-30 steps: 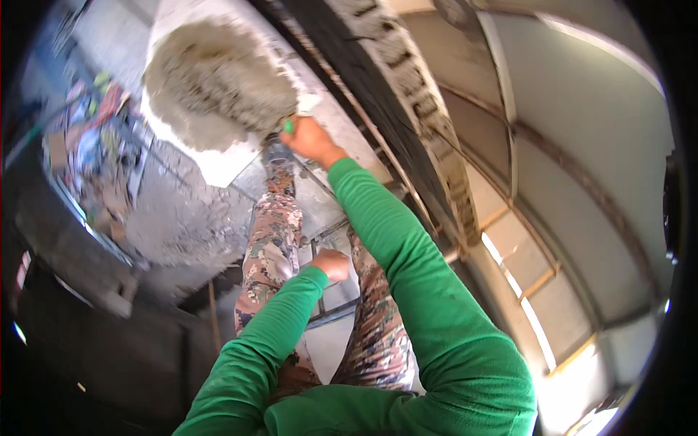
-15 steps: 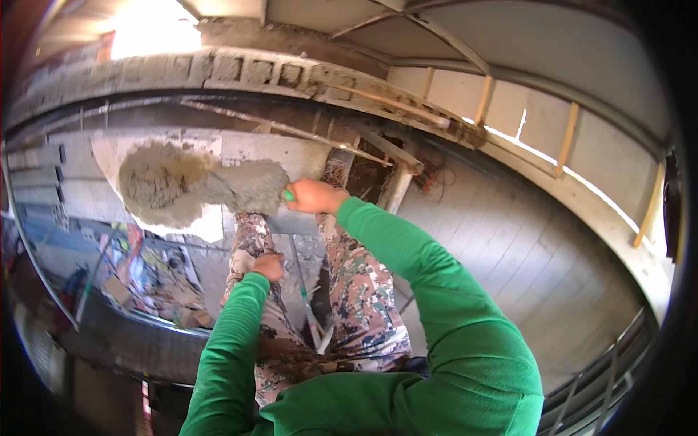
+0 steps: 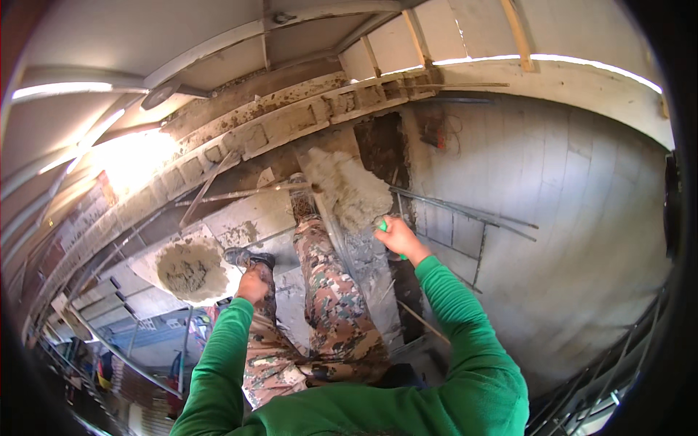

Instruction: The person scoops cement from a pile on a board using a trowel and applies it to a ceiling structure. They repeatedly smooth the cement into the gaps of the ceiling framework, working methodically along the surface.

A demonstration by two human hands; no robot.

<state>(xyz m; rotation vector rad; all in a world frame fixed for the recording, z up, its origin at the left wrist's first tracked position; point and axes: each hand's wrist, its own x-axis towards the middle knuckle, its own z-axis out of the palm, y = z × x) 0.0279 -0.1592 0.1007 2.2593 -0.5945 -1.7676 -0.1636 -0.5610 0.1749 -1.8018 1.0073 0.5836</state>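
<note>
My right hand [image 3: 405,239] grips a trowel by its green handle [image 3: 382,226]. Wet grey mortar [image 3: 345,190] covers the trowel's blade, so the metal is hidden; this load is somewhat smeared by motion. It hangs in front of the wall, to the right of my legs. My left hand [image 3: 252,285] is closed over my left shin, and whatever its fingers might hold is hidden. Beyond that hand, to the left, a heap of mortar [image 3: 187,270] lies on a pale board [image 3: 149,267].
I stand on scaffold planks [image 3: 254,218]. A course of hollow blocks [image 3: 254,138] runs along the far side. Thin metal rods [image 3: 465,211] stick out at the right beside the smooth grey wall [image 3: 552,218]. A dark gap [image 3: 382,149] shows in the wall. Scaffold tubes [image 3: 131,363] stand lower left.
My right hand has carried the mortar-laden trowel away from the heap, to the right. The view has turned rightward. My left hand stays closed at my leg.
</note>
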